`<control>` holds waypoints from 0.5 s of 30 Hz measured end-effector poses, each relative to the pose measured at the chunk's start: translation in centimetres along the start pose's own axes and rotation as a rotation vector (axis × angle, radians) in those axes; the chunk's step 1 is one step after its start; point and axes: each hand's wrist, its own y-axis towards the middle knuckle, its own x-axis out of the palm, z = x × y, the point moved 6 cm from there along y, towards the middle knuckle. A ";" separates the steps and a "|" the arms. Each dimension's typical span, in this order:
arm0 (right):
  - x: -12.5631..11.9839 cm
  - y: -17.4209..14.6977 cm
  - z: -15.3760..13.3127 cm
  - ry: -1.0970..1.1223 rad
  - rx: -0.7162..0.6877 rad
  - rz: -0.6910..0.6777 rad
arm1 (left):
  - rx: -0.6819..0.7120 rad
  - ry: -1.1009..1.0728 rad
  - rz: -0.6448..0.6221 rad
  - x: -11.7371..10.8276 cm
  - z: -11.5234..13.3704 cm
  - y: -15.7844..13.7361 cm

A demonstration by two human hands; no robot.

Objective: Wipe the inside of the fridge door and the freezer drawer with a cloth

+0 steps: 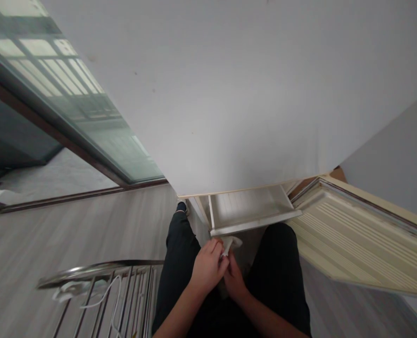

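Observation:
A soft, pale white piece that looks like a cloth or tissue (232, 242) is held between my two hands, in front of my lap. My left hand (210, 264) is closed on its left side, fingers bent. On its lower right, my right hand (234, 277) pinches it; part of those fingers is hidden behind the left hand. Just beyond my hands, a white drawer (255, 223) juts out from the lower compartment of what looks like a fridge. The compartment's ribbed, cream-coloured door (363, 244) stands wide open to the right.
The large white panel (229, 94) rises above the drawer. At lower left is a metal-barred rack or chair (102, 270) with a white cable (106, 295) on it. A glass sliding door (88, 98) borders the grey wood-look floor (88, 230). My knees flank the drawer.

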 end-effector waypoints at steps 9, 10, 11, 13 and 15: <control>0.5 -0.5 2.0 0.107 0.182 -0.101 | -0.399 -0.672 0.083 3.4 -2.6 -1.0; 1.3 -0.9 2.0 0.125 0.194 -0.192 | -0.402 -0.670 0.073 3.6 -2.7 -1.0; 2.1 -1.3 1.8 0.132 0.190 -0.259 | -0.392 -0.651 0.040 3.7 -2.7 -1.1; 2.6 -1.4 1.1 0.141 0.169 -0.273 | -0.361 -0.601 -0.049 3.7 -2.6 -1.2; 2.0 -0.9 0.2 0.143 0.150 -0.178 | -0.332 -0.575 -0.113 3.5 -2.4 -1.2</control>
